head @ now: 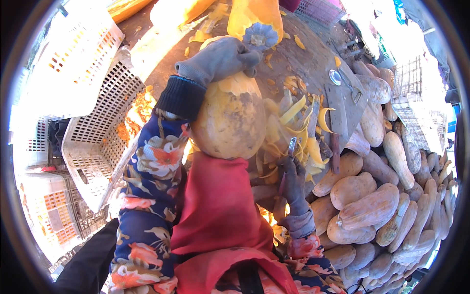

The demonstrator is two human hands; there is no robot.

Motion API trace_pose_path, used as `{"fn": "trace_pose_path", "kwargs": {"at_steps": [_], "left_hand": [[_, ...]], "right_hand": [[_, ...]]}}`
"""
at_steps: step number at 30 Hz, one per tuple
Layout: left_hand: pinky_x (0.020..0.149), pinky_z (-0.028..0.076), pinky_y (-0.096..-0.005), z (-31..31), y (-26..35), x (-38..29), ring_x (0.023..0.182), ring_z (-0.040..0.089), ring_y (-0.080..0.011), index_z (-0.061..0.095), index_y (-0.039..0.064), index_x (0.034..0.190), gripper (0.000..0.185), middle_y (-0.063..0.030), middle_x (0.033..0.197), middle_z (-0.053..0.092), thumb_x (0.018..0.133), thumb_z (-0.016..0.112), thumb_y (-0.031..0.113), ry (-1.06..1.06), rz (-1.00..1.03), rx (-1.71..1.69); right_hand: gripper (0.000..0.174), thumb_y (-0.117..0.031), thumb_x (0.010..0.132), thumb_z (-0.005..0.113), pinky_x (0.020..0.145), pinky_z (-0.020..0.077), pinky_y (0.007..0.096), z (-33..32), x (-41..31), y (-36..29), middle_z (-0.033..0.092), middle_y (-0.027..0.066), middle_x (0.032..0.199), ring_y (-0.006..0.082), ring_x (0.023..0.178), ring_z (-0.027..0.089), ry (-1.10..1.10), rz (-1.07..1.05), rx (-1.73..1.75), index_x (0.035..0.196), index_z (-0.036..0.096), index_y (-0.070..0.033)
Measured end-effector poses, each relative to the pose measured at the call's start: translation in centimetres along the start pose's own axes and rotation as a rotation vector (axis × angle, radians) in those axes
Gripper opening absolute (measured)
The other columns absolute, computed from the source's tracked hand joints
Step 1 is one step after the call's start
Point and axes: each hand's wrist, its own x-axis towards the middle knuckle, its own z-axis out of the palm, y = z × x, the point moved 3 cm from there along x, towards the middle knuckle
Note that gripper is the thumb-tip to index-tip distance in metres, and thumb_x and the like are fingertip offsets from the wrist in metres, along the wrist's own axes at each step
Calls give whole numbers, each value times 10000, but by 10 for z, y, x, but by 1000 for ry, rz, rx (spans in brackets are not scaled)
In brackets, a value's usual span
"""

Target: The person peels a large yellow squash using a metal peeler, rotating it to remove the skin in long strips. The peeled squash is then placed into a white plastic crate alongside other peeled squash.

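A large tan squash (229, 121) leans upright against the red apron (216, 198). Its lower bulb still has mottled skin, while a band near the top shows bare orange flesh. My left hand (222, 58), in a grey knit glove, grips the squash's upper part and hides much of it. Low at the right, my gloved right hand (293, 180) is closed around a peeler (292, 146), its metal head pointing up, apart from the squash. Long peel strips (293, 114) lie heaped beside the squash. Beyond my left hand sits a peeled orange squash (255, 14) with its grey stem end (260, 36) towards me.
A cleaver (336, 117) with a wooden handle lies on the wooden table (308, 62), near a round metal lid-like disc (335, 77). Unpeeled squashes (369, 205) are piled at the right. White plastic crates (84, 136) stand at the left, one beside orange scraps (137, 114).
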Motion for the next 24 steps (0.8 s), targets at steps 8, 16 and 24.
{"fn": "trace_pose_path", "kwargs": {"at_steps": [8, 16, 24], "left_hand": [[811, 502, -342, 1, 1, -6, 804, 681, -244, 734, 31, 728, 488, -115, 808, 722, 915, 519, 427, 126, -93, 124], [822, 502, -327, 3, -16, -2, 798, 678, -238, 703, -18, 720, 552, -113, 796, 720, 959, 487, 430, 132, -83, 75], [840, 492, -310, -3, -18, -15, 806, 666, -208, 707, -17, 772, 513, -104, 794, 712, 972, 501, 408, 125, -141, -73]], "right_hand": [[303, -296, 956, 523, 680, 440, 263, -2, 7, -9, 652, 51, 823, 118, 736, 555, -100, -166, -256, 945, 658, -25], [316, -296, 955, 533, 726, 471, 329, 28, 62, -109, 632, 83, 831, 153, 783, 587, -428, -652, -584, 1032, 636, -8], [404, -360, 978, 462, 711, 486, 390, 59, 69, -164, 615, 169, 779, 259, 775, 623, -765, -183, -920, 931, 604, 15]]}}
